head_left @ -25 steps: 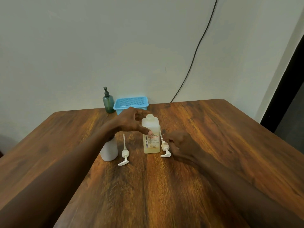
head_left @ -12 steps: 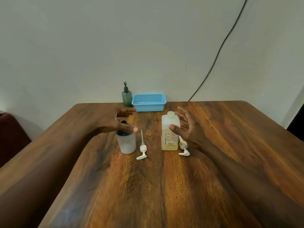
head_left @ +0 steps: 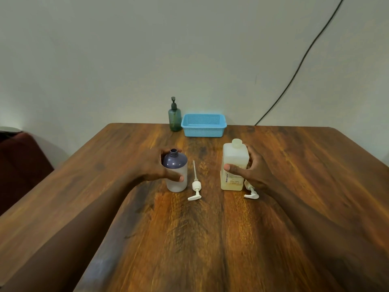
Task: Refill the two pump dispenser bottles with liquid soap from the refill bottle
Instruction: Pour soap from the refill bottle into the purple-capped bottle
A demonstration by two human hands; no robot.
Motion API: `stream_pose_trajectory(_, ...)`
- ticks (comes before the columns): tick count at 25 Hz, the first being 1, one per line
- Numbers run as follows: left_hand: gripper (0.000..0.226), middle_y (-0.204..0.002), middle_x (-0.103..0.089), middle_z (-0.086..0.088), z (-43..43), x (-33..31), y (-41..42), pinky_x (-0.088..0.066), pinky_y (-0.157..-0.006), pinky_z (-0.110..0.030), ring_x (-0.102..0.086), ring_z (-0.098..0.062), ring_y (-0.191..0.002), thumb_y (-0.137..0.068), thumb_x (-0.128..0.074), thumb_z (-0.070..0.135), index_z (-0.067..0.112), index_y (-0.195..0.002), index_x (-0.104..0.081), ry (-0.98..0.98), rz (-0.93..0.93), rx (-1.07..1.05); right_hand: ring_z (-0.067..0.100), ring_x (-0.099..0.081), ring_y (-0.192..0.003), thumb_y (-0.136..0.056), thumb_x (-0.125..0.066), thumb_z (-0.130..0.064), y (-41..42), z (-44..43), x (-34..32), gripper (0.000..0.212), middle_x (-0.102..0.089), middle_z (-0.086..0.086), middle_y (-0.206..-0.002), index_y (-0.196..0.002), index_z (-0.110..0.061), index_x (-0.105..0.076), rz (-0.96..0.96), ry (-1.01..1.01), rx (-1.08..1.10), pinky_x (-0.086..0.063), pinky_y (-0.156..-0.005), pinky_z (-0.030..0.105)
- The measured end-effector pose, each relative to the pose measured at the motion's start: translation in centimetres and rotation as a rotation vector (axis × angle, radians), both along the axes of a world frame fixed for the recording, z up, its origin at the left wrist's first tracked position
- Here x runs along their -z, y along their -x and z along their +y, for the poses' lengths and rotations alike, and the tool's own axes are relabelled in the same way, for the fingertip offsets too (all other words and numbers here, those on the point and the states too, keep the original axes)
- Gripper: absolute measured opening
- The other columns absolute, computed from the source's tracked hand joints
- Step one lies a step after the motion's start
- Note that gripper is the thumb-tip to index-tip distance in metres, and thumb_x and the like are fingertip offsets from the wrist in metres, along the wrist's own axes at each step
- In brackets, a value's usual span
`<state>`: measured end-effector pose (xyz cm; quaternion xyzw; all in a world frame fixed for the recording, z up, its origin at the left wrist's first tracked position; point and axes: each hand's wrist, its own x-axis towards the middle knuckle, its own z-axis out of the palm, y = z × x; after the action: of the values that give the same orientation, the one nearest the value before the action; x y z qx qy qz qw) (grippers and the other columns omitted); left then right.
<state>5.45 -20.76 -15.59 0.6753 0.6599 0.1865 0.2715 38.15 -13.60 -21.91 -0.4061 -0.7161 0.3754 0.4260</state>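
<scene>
A white dispenser bottle point(head_left: 176, 182) with a dark purple top and an open neck stands upright left of centre; my left hand point(head_left: 155, 167) wraps around it. A pale square refill bottle point(head_left: 232, 159) with yellowish soap and its cap on stands upright to the right, gripped from the right side by my right hand point(head_left: 251, 171). One white pump head point(head_left: 195, 186) lies flat between the two bottles. A second white pump head point(head_left: 251, 192) lies by the refill bottle, partly under my right hand. A green pump bottle point(head_left: 174, 119) stands at the table's far edge.
A light blue perforated basket point(head_left: 203, 125) sits at the back edge of the wooden table point(head_left: 200, 239), right of the green bottle. A black cable point(head_left: 294, 72) runs down the wall. A dark red seat point(head_left: 19, 165) lies past the left table edge.
My left hand left the refill bottle, moved left and closed on the white dispenser bottle. My right hand rose from the table and took hold of the refill bottle. The view shifted left.
</scene>
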Motion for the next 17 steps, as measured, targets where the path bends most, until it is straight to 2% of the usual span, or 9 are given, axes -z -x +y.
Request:
stream_pose_trajectory(3,0.105,-0.133,-0.061,0.011,0.5,0.5,0.0,-0.049,-0.103,-0.033,-0.059,-0.013,-0.119,-0.053,-0.094,0.058,0.038,-0.145,-0.047,-0.028,-0.031,-0.041,0.019,-0.067,-0.109,-0.059,-0.092,-0.054,0.6,0.1,-0.1,0.09,-0.064,-0.002,-0.122,-0.132,-0.024,-0.048,0.038,0.011,0.03,-0.063,-0.079,0.031)
stream_pose_trajectory(7,0.092,-0.122,-0.062,0.01,0.6,-0.7,-1.4,-0.044,-0.073,-0.01,-0.061,-0.007,-0.104,-0.059,-0.097,0.045,0.032,-0.136,-0.049,-0.162,-0.09,-0.082,0.011,-0.066,-0.106,-0.053,-0.091,-0.058,1.9,0.0,-0.8,0.084,-0.064,-0.009,-0.119,-0.123,-0.034,-0.051,-0.034,-0.119,0.132,-0.061,-0.079,0.028)
stream_pose_trajectory(9,0.08,-0.111,-0.062,0.013,0.6,-2.1,-2.1,-0.043,-0.062,-0.002,-0.06,-0.002,-0.092,-0.063,-0.096,0.043,0.028,-0.129,-0.053,-0.249,-0.044,-0.07,0.007,-0.064,-0.105,-0.054,-0.09,-0.06,2.5,0.1,-1.8,0.083,-0.061,-0.014,-0.119,-0.123,-0.039,-0.049,-0.074,-0.194,0.163,-0.056,-0.077,0.017)
stream_pose_trajectory(11,0.071,-0.106,-0.062,0.015,0.5,-3.2,-2.9,-0.038,-0.065,0.006,-0.056,0.005,-0.084,-0.068,-0.094,0.042,0.025,-0.126,-0.056,-0.328,-0.021,-0.029,0.007,-0.062,-0.102,-0.056,-0.086,-0.065,2.9,0.3,-3.7,0.083,-0.059,-0.016,-0.117,-0.125,-0.038,-0.049,-0.119,-0.294,0.204,-0.05,-0.073,0.011)
stream_pose_trajectory(12,0.072,-0.109,-0.066,0.013,0.6,-3.3,-3.2,-0.039,-0.067,0.006,-0.059,0.005,-0.086,-0.067,-0.094,0.042,0.022,-0.126,-0.059,-0.366,-0.053,-0.02,0.008,-0.062,-0.102,-0.057,-0.085,-0.068,3.0,0.5,-4.7,0.084,-0.06,-0.014,-0.118,-0.126,-0.034,-0.052,-0.147,-0.371,0.224,-0.052,-0.073,0.013)
stream_pose_trajectory(15,0.078,-0.118,-0.072,0.012,1.3,-3.3,-4.2,-0.048,-0.073,-0.001,-0.067,0.003,-0.098,-0.064,-0.096,0.044,0.025,-0.132,-0.063,-0.437,-0.195,0.002,0.012,-0.064,-0.099,-0.062,-0.08,-0.071,2.9,1.2,-7.1,0.086,-0.066,-0.005,-0.123,-0.131,-0.026,-0.054,-0.256,-0.567,0.241,-0.06,-0.077,0.026)
stream_pose_trajectory(17,0.076,-0.116,-0.072,0.017,1.9,-2.8,-4.9,-0.052,-0.077,-0.006,-0.067,0.007,-0.1,-0.062,-0.096,0.048,0.032,-0.13,-0.065,-0.471,-0.23,0.01,0.009,-0.064,-0.092,-0.068,-0.077,-0.069,2.6,1.4,-8.2,0.081,-0.068,-0.002,-0.121,-0.132,-0.025,-0.053,-0.343,-0.652,0.249,-0.059,-0.076,0.024)
